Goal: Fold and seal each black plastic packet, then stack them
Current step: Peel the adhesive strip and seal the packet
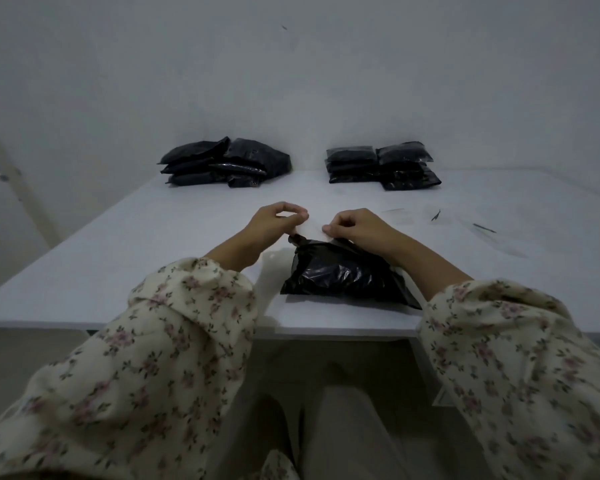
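A person's left hand point(274, 221) and right hand point(359, 228) are pinching the pale strip point(310, 231) atop a black packet point(340, 275); peeling evenly, flap flat, is looking wisest

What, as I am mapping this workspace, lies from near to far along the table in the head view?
black packet → left hand and right hand at its far end → left pile and right pile of packets, against the wall.
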{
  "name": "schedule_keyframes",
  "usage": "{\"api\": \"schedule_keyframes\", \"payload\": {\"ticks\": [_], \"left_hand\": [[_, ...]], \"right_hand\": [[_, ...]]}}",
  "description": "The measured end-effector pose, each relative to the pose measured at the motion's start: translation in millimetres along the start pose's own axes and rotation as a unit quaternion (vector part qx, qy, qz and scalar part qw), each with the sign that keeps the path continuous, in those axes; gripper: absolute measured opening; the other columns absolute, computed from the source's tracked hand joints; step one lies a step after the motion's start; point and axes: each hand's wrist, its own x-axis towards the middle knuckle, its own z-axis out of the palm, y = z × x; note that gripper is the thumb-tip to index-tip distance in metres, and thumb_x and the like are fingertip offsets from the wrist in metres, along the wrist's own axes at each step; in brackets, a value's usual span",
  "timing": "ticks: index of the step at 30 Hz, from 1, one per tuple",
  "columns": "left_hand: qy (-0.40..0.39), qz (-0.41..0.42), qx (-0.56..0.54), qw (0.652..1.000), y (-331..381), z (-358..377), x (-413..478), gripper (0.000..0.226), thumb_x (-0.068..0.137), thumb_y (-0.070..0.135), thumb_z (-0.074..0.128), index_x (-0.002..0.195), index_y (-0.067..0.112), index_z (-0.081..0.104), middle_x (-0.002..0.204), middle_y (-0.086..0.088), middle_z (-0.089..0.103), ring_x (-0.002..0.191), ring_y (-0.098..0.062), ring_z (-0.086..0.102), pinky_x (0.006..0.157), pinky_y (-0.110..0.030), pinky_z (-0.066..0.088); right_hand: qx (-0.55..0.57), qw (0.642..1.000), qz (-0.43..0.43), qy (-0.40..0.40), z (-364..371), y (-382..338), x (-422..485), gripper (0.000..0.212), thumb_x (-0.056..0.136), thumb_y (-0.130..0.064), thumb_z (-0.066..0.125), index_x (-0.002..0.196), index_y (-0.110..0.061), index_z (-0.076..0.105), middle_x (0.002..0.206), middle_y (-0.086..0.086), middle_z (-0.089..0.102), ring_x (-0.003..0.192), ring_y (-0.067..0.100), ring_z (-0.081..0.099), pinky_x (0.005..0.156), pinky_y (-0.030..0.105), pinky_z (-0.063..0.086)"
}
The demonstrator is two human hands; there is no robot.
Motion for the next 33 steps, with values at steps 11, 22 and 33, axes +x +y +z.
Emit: {"api": "schedule_keyframes", "payload": {"ticks": [11, 22, 33], "left_hand": [[-0.063, -0.346, -0.311, 0.883, -6.2, 12.0, -19.2, 0.022, 0.099, 0.021, 0.044, 0.101, 0.001, 0.05, 0.082, -0.012, 0.048, 0.068, -0.024, 0.05, 0.055, -0.034, 0.056], [-0.063, -0.206, -0.25, 0.944, 3.0, 19.7, 3.1, 0.034, 0.1, 0.012, 0.044, 0.133, 0.023, 0.047, 0.093, -0.002, 0.06, 0.079, -0.015, 0.056, 0.059, -0.03, 0.053], [-0.138, -0.149, -0.007, 0.979, 21.0, 1.1, 22.0, 0.044, 0.093, 0.052, 0.048, 0.122, 0.02, 0.056, 0.116, -0.011, 0.061, 0.103, -0.025, 0.06, 0.081, -0.037, 0.054]], "right_hand": [[0.036, 0.999, -0.004, 0.022, 7.7, 1.2, -2.1, 0.018, 0.089, -0.028, 0.065, 0.077, -0.016, 0.062, 0.071, -0.002, 0.059, 0.061, 0.004, 0.052, 0.063, 0.016, 0.04], [0.103, 0.992, 0.004, 0.077, 6.5, -7.6, -18.5, 0.018, 0.08, -0.032, 0.074, 0.085, -0.015, 0.073, 0.082, 0.002, 0.071, 0.07, 0.008, 0.064, 0.063, 0.017, 0.048], [0.295, 0.94, -0.055, 0.163, 23.2, -15.0, -15.1, 0.003, 0.087, -0.017, 0.065, 0.085, -0.018, 0.064, 0.086, 0.003, 0.066, 0.079, 0.01, 0.063, 0.069, 0.023, 0.051]]}}
